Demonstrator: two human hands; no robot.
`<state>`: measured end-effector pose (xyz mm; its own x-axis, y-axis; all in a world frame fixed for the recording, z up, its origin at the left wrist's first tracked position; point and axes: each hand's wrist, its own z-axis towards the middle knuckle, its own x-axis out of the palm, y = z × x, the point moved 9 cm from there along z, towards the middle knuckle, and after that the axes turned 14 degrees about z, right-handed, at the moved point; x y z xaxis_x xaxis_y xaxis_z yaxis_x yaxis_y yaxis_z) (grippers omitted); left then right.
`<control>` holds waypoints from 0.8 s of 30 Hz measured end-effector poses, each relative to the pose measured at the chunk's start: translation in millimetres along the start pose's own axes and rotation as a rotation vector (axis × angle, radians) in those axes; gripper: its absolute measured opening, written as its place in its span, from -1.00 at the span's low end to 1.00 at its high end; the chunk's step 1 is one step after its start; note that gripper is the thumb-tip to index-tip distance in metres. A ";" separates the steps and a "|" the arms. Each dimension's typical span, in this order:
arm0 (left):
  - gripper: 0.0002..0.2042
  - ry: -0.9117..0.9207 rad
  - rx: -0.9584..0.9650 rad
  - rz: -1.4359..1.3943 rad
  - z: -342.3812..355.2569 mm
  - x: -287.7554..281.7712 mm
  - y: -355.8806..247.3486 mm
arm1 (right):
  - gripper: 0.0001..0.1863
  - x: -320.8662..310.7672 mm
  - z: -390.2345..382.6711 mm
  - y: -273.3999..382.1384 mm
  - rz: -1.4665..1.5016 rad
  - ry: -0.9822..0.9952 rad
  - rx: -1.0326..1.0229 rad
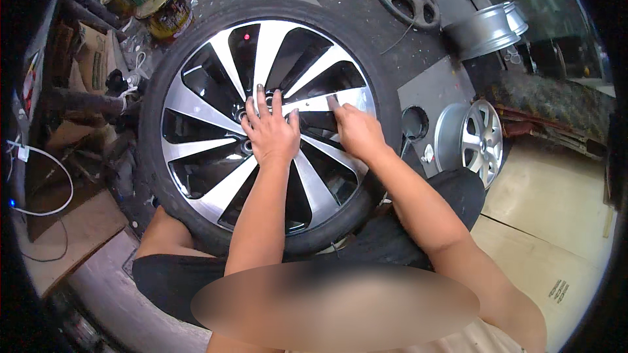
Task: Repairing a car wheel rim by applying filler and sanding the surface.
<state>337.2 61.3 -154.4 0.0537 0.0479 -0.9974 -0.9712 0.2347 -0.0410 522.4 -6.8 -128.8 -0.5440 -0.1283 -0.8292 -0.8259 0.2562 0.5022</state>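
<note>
Wheel (229, 186)'s flat btwn their knees (167, 230). L hand (271, 134) splayed over hub (246, 146), R hand (360, 129) curled at a spoke (313, 103), can't tell if gripping. Prob surface check rn; next needs steady L hand imo.

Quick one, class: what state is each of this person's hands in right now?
Left hand: open, fingers spread over the middle of the wheel.
Right hand: curled, thumb toward a spoke; cannot tell whether it holds anything.

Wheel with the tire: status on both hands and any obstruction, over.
Left hand spread over middle of wheel. Right hand curled, digit at a spoke, any grip hidden. Tire on, wheel facing camera. Only hands and forearms overlap it.
</note>
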 end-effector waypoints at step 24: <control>-0.38 0.068 -0.009 -0.009 -0.1 4.2 1.3 | -0.42 -4.4 -7.1 10.1 -0.016 -0.010 -0.022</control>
<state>336.1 61.6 -158.7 0.0467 -0.0202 -0.9987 -0.9728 0.2261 -0.0500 515.4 -10.5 -118.3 -0.5297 -0.1229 -0.8393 -0.8374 0.2333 0.4943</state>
